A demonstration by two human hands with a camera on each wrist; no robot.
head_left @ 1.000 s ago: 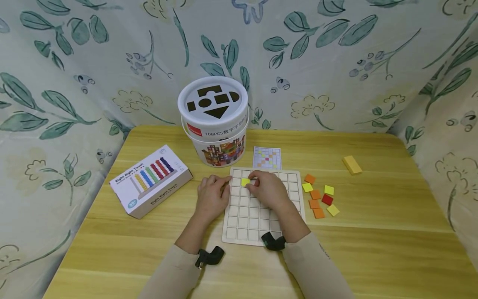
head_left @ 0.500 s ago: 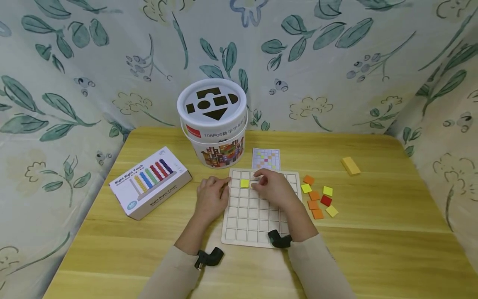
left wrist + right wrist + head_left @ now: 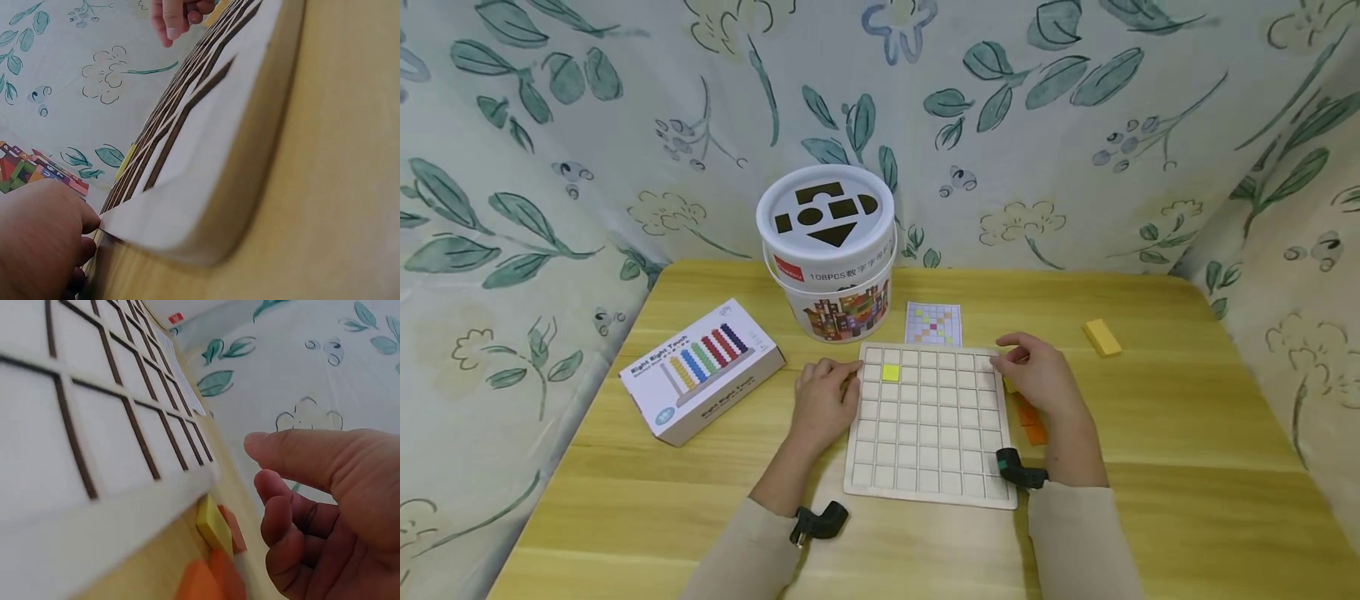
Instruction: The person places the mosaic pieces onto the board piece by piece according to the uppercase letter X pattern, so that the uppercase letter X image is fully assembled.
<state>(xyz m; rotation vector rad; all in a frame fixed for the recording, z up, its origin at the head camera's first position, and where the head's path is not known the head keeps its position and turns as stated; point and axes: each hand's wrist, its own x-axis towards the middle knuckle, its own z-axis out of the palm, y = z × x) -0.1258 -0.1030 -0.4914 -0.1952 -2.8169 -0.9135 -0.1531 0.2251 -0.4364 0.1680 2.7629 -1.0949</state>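
An empty right hand [image 3: 1039,377] hovers near loose orange tiles [image 3: 1036,434], which a careless brush could scatter; the left hand [image 3: 826,398] merely touches the gridded board [image 3: 928,435].

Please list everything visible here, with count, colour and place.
Grid board: one, pale, centre
Yellow tile: one, yellow, board's upper left
Loose tiles: several, yellow and orange, right of board, partly hidden
Card: one, multicoloured, behind board
Block: one, yellow, far right
Bucket: one, white, behind board
Box: one, white, left
Table: one, yellowish, underneath
Floral cloth: count unclear, whitish, behind table
Wrist cameras: two, black, wrists
Sleeves: two, beige, front
Left hand: one, touching board's left edge
Right hand: one, near board's right edge
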